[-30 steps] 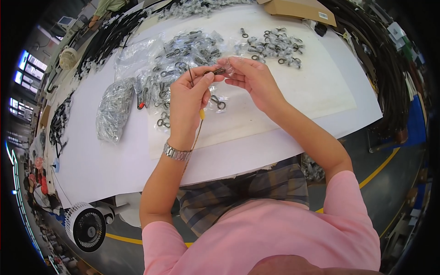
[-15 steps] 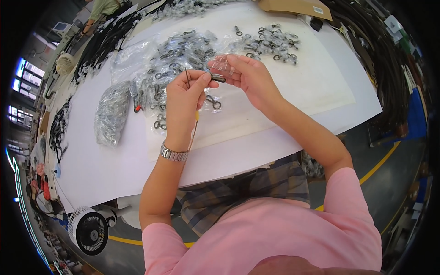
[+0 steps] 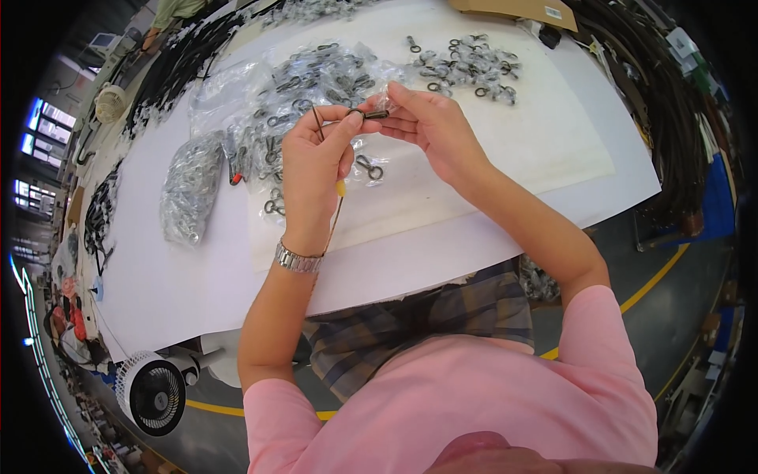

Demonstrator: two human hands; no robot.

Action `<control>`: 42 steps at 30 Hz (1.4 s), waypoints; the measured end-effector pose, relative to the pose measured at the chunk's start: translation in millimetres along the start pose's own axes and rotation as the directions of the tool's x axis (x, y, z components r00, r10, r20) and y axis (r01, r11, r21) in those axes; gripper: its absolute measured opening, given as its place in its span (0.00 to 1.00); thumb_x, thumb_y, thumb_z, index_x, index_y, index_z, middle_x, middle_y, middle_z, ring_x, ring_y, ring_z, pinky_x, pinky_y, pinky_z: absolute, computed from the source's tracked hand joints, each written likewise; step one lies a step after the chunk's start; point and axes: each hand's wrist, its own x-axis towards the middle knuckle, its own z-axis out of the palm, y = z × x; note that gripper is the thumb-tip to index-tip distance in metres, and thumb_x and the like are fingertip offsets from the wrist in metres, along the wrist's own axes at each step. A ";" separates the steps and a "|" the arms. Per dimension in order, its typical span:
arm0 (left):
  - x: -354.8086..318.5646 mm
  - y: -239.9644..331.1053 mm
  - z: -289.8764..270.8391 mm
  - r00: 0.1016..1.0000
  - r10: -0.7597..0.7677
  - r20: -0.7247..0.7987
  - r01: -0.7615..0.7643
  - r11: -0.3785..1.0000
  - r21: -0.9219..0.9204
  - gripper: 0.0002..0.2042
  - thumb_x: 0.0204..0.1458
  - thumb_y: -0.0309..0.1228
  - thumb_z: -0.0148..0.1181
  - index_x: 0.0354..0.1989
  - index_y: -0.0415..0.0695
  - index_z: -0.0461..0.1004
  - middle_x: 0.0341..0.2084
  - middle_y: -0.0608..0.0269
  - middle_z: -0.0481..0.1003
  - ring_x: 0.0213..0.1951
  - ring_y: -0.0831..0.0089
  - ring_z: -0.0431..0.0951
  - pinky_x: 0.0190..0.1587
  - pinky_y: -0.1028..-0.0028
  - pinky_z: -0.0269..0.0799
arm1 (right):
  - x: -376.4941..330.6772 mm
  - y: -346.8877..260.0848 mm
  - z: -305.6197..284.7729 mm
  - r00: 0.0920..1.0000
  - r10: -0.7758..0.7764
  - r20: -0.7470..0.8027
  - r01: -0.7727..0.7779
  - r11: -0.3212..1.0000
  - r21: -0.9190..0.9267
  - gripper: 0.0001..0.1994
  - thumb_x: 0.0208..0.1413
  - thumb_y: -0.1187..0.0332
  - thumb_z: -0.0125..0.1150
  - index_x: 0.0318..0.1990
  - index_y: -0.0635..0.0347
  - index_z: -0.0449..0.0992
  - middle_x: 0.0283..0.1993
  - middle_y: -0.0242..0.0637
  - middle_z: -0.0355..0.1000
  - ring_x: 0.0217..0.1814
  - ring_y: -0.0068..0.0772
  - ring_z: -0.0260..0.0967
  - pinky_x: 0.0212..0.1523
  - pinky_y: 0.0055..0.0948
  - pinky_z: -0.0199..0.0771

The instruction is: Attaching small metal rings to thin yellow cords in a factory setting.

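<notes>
My left hand is closed, pinching a dark metal hook piece between thumb and forefinger. It also holds a thin pointed tool, whose tip sticks up past the fingers; a yellow part shows below the palm. My right hand meets it at the hook, its thumb and forefinger pinched on a crumpled bit of clear plastic wrap. Beyond the hands lies a pile of plastic-wrapped metal hooks. One ringed hook rests on plastic just below the hands.
To the right lies a group of ringed hooks. A full clear plastic bag and a red-tipped dark tool are at left. Dark straps hang along the right edge. A fan stands lower left; a cardboard box is at the back.
Both hands have risen slightly toward the far side of the table. My right fingers have closed in around the plastic, which was spread wider before.
</notes>
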 end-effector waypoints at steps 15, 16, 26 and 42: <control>-2.2 -6.0 4.1 0.997 0.047 -0.064 -0.050 0.998 -0.043 0.08 0.62 0.29 0.63 0.41 0.39 0.73 0.32 0.55 0.85 0.16 0.89 0.61 0.19 0.84 0.54 | -2.5 0.3 5.1 0.999 -0.005 0.049 0.002 0.998 0.055 0.17 0.72 0.59 0.52 0.53 0.65 0.79 0.53 0.42 0.81 0.53 0.29 0.80 0.57 0.29 0.77; -1.5 -6.9 4.8 0.996 0.045 -0.077 -0.051 0.996 -0.077 0.08 0.62 0.30 0.64 0.41 0.38 0.73 0.31 0.56 0.84 0.16 0.89 0.62 0.19 0.84 0.54 | -1.3 1.0 5.5 0.998 -0.010 0.056 0.007 0.998 0.058 0.18 0.73 0.59 0.51 0.54 0.65 0.78 0.54 0.42 0.81 0.53 0.29 0.80 0.58 0.30 0.77; -2.9 -6.8 5.6 1.000 0.012 0.023 -0.018 0.953 0.301 0.10 0.62 0.34 0.65 0.33 0.41 0.76 0.25 0.64 0.79 0.17 0.89 0.62 0.19 0.84 0.51 | -4.0 2.7 5.5 0.997 -0.043 0.066 0.036 0.994 0.106 0.19 0.74 0.59 0.50 0.55 0.67 0.77 0.56 0.47 0.79 0.54 0.33 0.79 0.61 0.34 0.77; 7.7 -7.5 -11.4 0.972 -0.206 0.114 0.206 0.978 0.010 0.11 0.65 0.36 0.63 0.33 0.42 0.76 0.22 0.68 0.76 0.15 0.88 0.61 0.17 0.84 0.49 | -2.0 9.3 4.2 0.985 0.028 0.170 -0.038 0.998 0.056 0.14 0.72 0.60 0.55 0.50 0.61 0.80 0.47 0.32 0.80 0.45 0.24 0.78 0.56 0.29 0.77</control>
